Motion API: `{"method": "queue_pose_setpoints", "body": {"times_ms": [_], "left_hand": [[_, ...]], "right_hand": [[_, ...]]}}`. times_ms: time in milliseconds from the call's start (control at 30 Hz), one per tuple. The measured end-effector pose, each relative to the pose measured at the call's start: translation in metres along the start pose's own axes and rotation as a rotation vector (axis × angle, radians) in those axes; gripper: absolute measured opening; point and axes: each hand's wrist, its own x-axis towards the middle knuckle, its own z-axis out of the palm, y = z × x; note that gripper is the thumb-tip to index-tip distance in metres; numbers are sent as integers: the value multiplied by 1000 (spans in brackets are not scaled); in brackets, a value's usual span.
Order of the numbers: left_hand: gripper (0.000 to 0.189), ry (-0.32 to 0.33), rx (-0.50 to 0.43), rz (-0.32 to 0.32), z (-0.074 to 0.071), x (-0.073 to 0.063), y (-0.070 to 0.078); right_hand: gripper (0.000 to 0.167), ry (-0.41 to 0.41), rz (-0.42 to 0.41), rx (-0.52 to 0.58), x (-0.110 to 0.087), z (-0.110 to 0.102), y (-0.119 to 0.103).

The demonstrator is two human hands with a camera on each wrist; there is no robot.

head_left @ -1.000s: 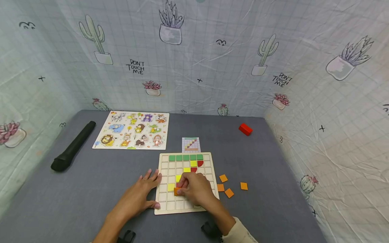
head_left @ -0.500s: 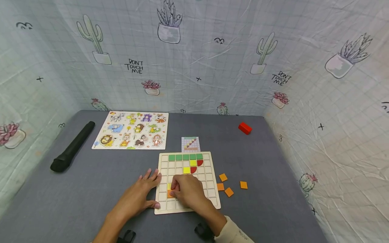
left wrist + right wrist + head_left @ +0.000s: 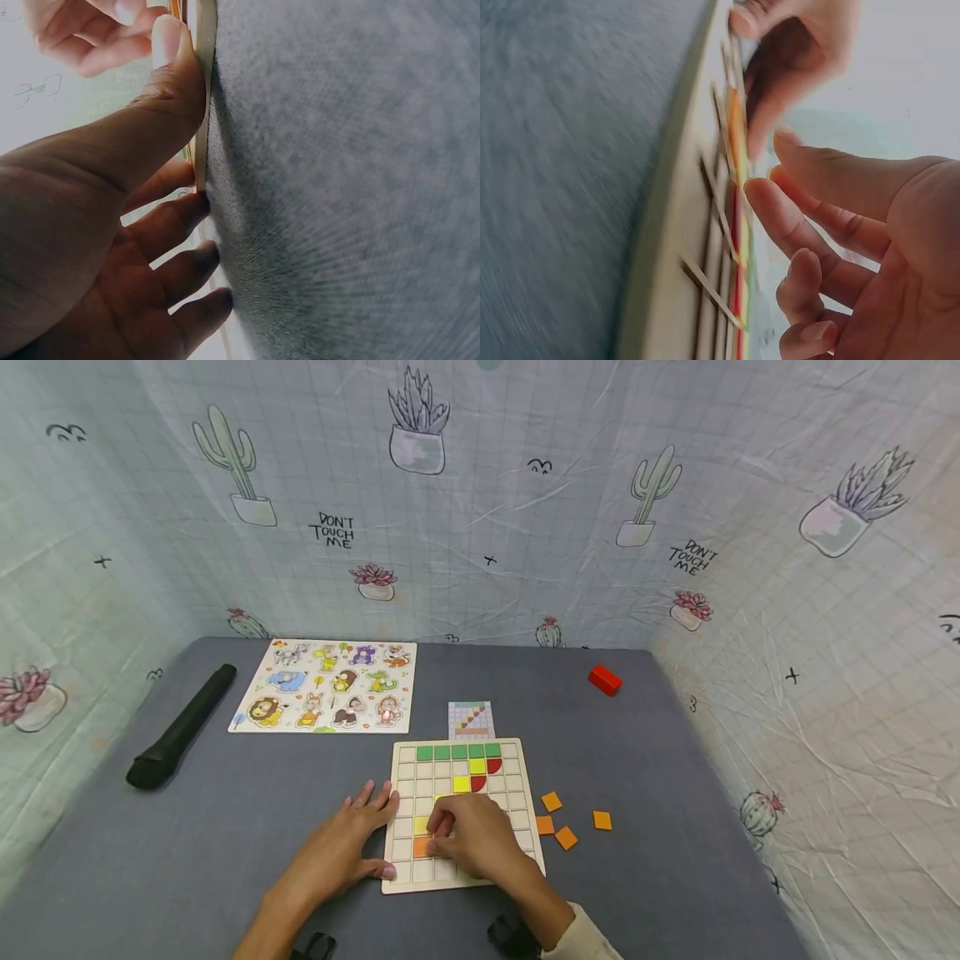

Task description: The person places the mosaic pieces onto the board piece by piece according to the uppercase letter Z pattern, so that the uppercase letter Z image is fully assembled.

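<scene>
A wooden grid board point(image 3: 401, 877) carries green square tiles point(image 3: 459, 751) in its top row, with yellow tiles point(image 3: 461, 784) and red quarter-round tiles point(image 3: 478, 783) stepping down leftward. One orange tile point(image 3: 421, 847) lies in a lower-left cell, below a yellow one. My right hand point(image 3: 476, 835) is just over that orange tile and hides the cells beneath it. In the right wrist view, its thumb and fingers are apart with nothing between them. My left hand point(image 3: 345, 835) rests at the board's left edge, fingers spread, thumb on the lower rim.
Several loose orange tiles point(image 3: 566, 837) lie right of the board. A small pattern card point(image 3: 471, 720) sits behind it, and a red block point(image 3: 605, 680) lies farther back. At the left are an animal picture board point(image 3: 322, 685) and a black microphone-shaped object point(image 3: 180, 727).
My right hand brought the orange tile leftward into the lower-left cell and let go of it. The hand has since lifted slightly off it. My left hand stays at the board's edge.
</scene>
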Motion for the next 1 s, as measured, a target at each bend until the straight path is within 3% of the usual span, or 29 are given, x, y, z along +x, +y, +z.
{"method": "queue_pose_setpoints", "body": {"times_ms": [233, 600, 767, 1000], "left_hand": [[107, -10, -17, -27, 3, 2, 1], [107, -21, -28, -29, 2, 2, 1], [107, -31, -25, -37, 1, 2, 2], [107, -37, -24, -45, -1, 2, 3]], "right_hand": [[18, 74, 97, 93, -13, -22, 18], [19, 201, 201, 164, -36, -53, 71], [23, 229, 254, 124, -45, -67, 85], [30, 207, 292, 20, -52, -75, 97]]}}
